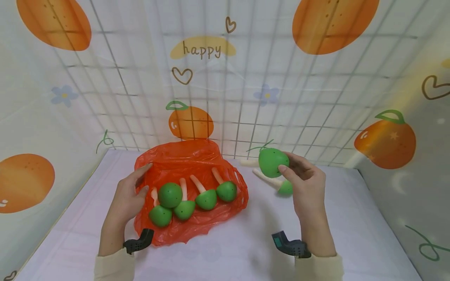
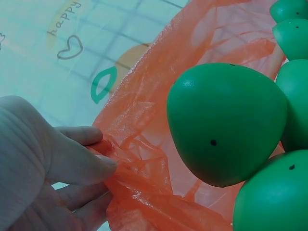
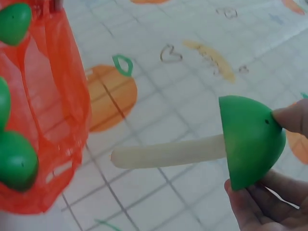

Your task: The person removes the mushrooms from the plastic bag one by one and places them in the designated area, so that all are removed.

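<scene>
A red plastic bag (image 1: 205, 218) lies spread on the table, with several green-capped toy mushrooms (image 1: 206, 200) on it, their pale stems mostly pointing away from me. One mushroom (image 2: 226, 122) rests on top of the others at the left. My left hand (image 1: 128, 197) pinches the bag's left edge between thumb and fingers. Raised to the right of the bag, my right hand (image 1: 309, 183) grips another toy mushroom (image 3: 252, 142) by its green cap, the stem pointing left toward the bag. A further mushroom (image 1: 285, 188) lies on the table behind that hand, partly hidden.
The white table (image 1: 225, 257) is backed by a pale printed curtain (image 1: 140, 50) with oranges, hearts and flowers. A wire grid (image 1: 299, 74) shows through it. Curtain also hangs along both sides. A dark device is strapped on each wrist.
</scene>
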The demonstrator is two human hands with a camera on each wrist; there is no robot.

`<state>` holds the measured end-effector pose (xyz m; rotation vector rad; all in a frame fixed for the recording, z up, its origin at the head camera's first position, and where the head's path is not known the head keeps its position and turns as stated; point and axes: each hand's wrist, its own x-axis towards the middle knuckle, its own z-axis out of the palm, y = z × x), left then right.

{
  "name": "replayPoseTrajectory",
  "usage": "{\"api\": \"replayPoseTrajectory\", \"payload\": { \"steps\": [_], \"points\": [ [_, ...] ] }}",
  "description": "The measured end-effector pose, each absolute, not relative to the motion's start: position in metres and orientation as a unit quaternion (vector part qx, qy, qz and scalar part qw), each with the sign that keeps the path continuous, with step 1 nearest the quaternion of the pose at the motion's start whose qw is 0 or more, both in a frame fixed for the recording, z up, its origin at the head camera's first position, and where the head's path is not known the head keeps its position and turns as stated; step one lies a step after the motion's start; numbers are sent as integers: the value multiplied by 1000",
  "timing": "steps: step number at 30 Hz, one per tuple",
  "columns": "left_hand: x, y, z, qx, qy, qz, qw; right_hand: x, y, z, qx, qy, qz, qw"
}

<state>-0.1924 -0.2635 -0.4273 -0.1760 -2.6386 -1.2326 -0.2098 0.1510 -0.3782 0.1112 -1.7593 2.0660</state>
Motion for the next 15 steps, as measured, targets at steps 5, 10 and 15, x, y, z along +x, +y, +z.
{"api": "replayPoseTrajectory", "payload": {
  "steps": [5, 10, 15],
  "points": [
    [-192, -263, -427, -61, -899, -419, 114, -219, 168, -386, 13, -598, 767, 234],
    [-192, -263, -428, -62, -898, -420, 115, -226, 184, -395, -13, -574, 781, 246],
    [-191, -263, -427, -57, -898, -421, 111, -231, 195, -404, -46, -568, 782, 253]
  ]
}}
